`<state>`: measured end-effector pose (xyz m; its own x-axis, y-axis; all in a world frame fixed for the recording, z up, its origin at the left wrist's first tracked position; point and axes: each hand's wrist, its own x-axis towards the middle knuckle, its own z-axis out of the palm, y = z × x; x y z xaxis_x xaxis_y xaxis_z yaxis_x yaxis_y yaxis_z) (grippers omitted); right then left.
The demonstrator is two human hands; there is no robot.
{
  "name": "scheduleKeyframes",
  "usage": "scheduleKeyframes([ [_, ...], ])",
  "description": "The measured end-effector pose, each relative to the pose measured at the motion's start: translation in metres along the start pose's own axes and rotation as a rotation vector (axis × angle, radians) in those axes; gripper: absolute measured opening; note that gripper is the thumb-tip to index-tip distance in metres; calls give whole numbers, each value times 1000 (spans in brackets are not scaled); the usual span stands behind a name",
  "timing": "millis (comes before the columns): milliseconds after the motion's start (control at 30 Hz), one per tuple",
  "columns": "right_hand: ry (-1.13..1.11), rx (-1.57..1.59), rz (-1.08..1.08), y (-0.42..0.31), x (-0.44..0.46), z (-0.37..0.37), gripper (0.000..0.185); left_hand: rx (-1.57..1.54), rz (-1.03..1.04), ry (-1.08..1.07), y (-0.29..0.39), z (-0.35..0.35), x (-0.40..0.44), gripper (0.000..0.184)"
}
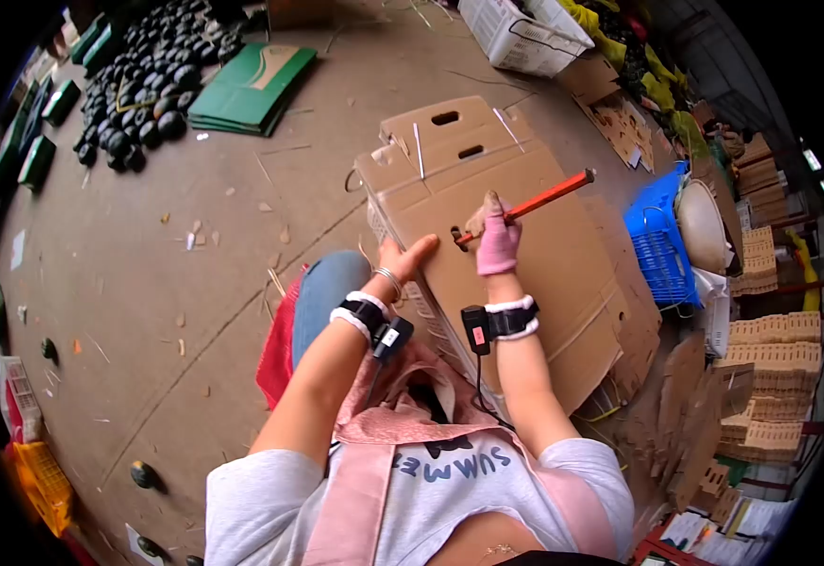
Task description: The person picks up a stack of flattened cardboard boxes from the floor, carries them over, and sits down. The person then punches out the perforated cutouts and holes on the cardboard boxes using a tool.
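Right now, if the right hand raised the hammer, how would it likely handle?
The hammer would probably stay stiff, since its long red handle runs straight. It may feel heavier toward the dark head. The right hand holds it near that end, so the long free part of the handle could swing about if the grip turned.

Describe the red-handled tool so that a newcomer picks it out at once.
Find the large brown cardboard stack in the middle of the view. Over it, the pink-gloved right hand grips the tool. Its long red handle and small dark head set it apart from the plain cardboard beneath.
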<state>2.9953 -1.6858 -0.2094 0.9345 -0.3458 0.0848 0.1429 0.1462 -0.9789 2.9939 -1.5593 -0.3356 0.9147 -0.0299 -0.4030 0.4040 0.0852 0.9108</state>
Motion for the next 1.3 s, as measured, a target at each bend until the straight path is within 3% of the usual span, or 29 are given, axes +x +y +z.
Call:
scheduleKeyframes([
  [33, 17, -177, -141, -17, -1, -2, 33, 35, 71, 6, -2, 0, -1, 77],
  [100, 133, 221, -53, -49, 7, -5, 41, 17, 15, 21, -4, 2, -1, 77],
  [167, 200, 259, 15, -61, -1, 1, 49, -48, -129, 21, 5, 1, -10, 77],
  [233, 107, 224, -101, -85, -10, 8, 51, -18, -86, -22, -6, -1, -3, 77],
  [300, -249, 291, -455, -159, -6, 11, 46, 87, -18, 45, -1, 1, -3, 87],
  [333, -132, 225, -505, -198, -6, 23, 48, 85, -66, 51, -6, 2, -3, 88],
  [367, -350, 263, -592, -227, -1, 21, 50, 84, -82, 49, -7, 3, -4, 88],
  [433, -478, 334, -517, -256, -2, 27, 49, 78, -82, 43, -1, 4, -11, 87],
  [467, -445, 254, -579, -239, -7, 22, 48, 42, -70, -3, 2, 3, -13, 87],
  [500, -271, 129, -625, -184, -13, 14, 47, 47, -30, 34, -6, 7, -9, 86],
  [533, -145, 59, -537, -123, -21, 7, 46, 75, 10, 53, -3, 8, -11, 87],
  [600, -200, 43, -281, -45, -22, 0, 45, 150, 24, 97, 7, 13, -25, 90],
  [633, -296, -23, -250, -49, -25, 2, 44, 221, 4, 144, 10, 8, -30, 92],
  [667, -294, -102, -177, -56, -16, 1, 43, 105, -42, 108, 17, 7, -30, 96],
  [700, -287, -102, -193, -85, 1, 18, 41, 118, -34, 82, 17, 10, -26, 96],
  [733, -359, 141, -210, -112, 8, 12, 43, 153, -31, 85, 12, 4, -22, 97],
  [867, -373, 75, -715, -285, 21, 13, 38, 172, -20, 116, 23, 3, -30, 90],
  [900, -152, -30, -843, -303, 11, 15, 38, 179, -15, 130, 22, 4, -32, 88],
  [967, -617, 58, -742, -306, 0, 14, 43, 117, -9, 85, -5, 6, -9, 78],
  [1000, -326, -2, -759, -234, -19, 7, 43, 142, 21, 111, -4, 13, -10, 77],
  [1033, -110, -5, -626, -155, -31, 3, 43, 187, 64, 137, -2, 10, -12, 75],
  [1100, -79, 171, -237, -44, -35, -1, 43, 202, 19, 158, 4, 11, -15, 80],
  [1167, -162, 262, -124, -44, -14, 7, 43, 194, 4, 127, 10, 8, -20, 98],
  [1233, -140, 255, -171, -87, 7, 5, 43, 118, -78, 15, 19, 1, -20, 96],
  [1300, -154, 237, -296, -140, 7, 4, 39, 244, -16, 77, 16, 1, -16, 83],
])
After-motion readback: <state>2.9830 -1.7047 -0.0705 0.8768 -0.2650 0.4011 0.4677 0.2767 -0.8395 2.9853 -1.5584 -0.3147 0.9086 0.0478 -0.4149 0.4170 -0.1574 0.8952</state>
